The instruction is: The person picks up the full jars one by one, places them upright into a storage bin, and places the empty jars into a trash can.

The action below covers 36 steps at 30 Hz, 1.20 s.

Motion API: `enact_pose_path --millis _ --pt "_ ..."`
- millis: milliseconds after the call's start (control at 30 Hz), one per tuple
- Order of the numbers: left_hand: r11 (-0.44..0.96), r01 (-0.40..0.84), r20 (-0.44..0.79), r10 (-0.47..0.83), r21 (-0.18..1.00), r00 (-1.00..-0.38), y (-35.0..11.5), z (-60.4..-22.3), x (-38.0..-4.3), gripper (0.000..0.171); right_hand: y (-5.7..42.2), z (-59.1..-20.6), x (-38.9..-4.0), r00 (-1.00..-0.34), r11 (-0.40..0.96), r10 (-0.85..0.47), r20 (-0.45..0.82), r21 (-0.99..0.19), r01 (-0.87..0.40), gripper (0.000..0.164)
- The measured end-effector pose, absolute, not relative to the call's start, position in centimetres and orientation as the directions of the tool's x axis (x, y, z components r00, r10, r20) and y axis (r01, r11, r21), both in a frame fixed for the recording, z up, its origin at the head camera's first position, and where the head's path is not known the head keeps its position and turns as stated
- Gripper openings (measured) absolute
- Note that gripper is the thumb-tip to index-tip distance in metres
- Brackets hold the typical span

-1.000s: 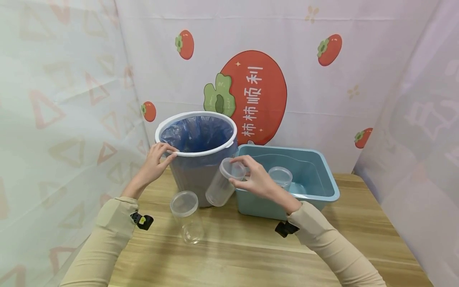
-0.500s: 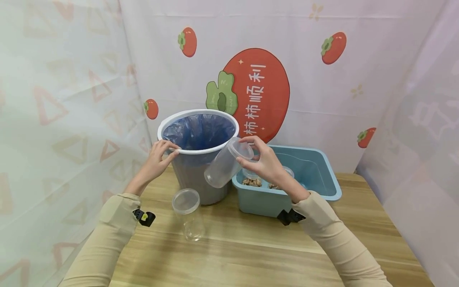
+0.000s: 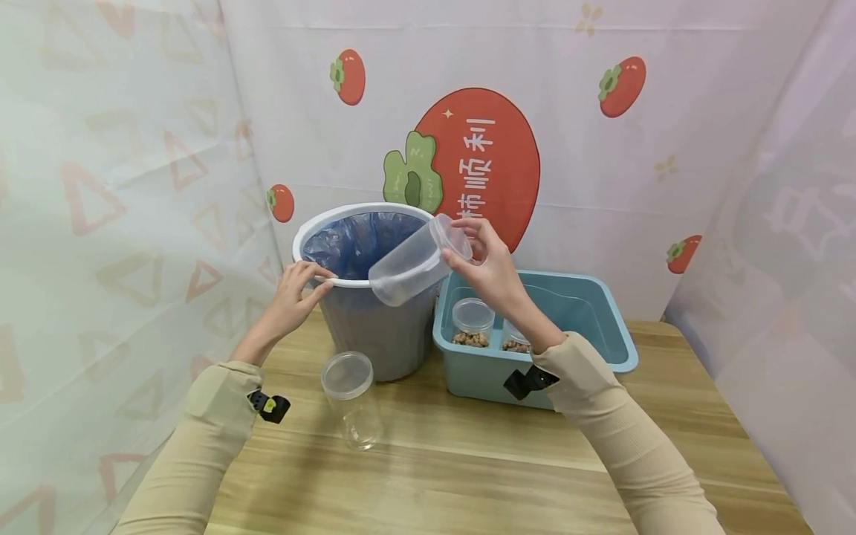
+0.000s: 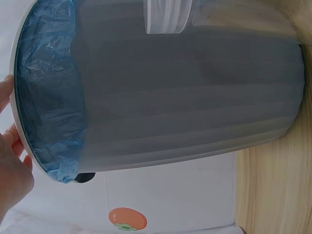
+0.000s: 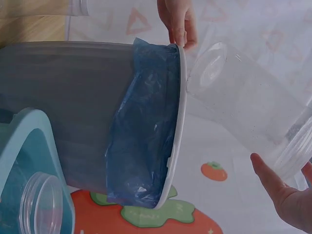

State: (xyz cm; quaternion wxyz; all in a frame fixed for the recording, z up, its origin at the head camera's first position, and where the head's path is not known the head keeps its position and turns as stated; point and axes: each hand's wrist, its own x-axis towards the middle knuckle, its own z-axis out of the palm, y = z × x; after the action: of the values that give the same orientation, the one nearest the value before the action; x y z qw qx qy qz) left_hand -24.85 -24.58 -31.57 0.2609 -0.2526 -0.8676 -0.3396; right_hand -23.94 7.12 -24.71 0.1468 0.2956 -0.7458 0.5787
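Clear jar (image 3: 406, 266) pinched by right hand (image 3: 490, 264), bin rim (image 3: 351, 283) by left hand (image 3: 293, 297); nuts (image 3: 470, 339): head view only.

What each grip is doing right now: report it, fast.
Left grip: closed, pinching the white bin rim.
Right grip: closed, holding a tilted clear jar by its upper end.

Left hand (image 3: 293, 297) lower, right hand (image 3: 488, 267) higher, both with bent fingers (image 3: 472, 223).

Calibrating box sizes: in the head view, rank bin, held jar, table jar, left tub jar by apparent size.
1. Bin
2. Held jar and table jar: look alike, unranked
3. Left tub jar, partly hidden
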Motion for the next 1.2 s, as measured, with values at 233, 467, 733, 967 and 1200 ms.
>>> enact_pose_path --millis 233,467,733,967,1200 --pt "0.643 0.618 0.631 0.258 0.453 -0.731 -24.5 -31.6 -24.9 0.007 6.2 -24.4 -25.1 -0.784 0.165 -0.194 0.589 -0.769 -0.618 0.043" --pt "0.645 0.611 0.625 0.254 0.459 -0.738 -24.4 -31.4 -24.8 0.007 5.2 -24.8 -26.1 -0.788 0.164 -0.168 0.592 -0.772 -0.614 0.045" --pt "0.636 0.62 0.626 0.264 0.459 -0.734 -24.5 -31.4 -24.8 0.009 4.3 -24.5 -26.0 -0.805 0.185 -0.179 0.566 -0.784 -0.593 0.046" --pt "0.653 0.609 0.612 0.272 0.45 -0.743 -24.7 -31.3 -24.7 0.009 3.4 -25.4 -27.0 -0.806 0.25 -0.194 0.559 -0.766 -0.592 0.048" --pt "0.675 0.584 0.587 0.269 0.452 -0.764 -24.8 -31.4 -24.6 0.013 2.7 -26.3 -27.7 -0.801 0.332 -0.289 0.524 -0.73 -0.597 0.049"
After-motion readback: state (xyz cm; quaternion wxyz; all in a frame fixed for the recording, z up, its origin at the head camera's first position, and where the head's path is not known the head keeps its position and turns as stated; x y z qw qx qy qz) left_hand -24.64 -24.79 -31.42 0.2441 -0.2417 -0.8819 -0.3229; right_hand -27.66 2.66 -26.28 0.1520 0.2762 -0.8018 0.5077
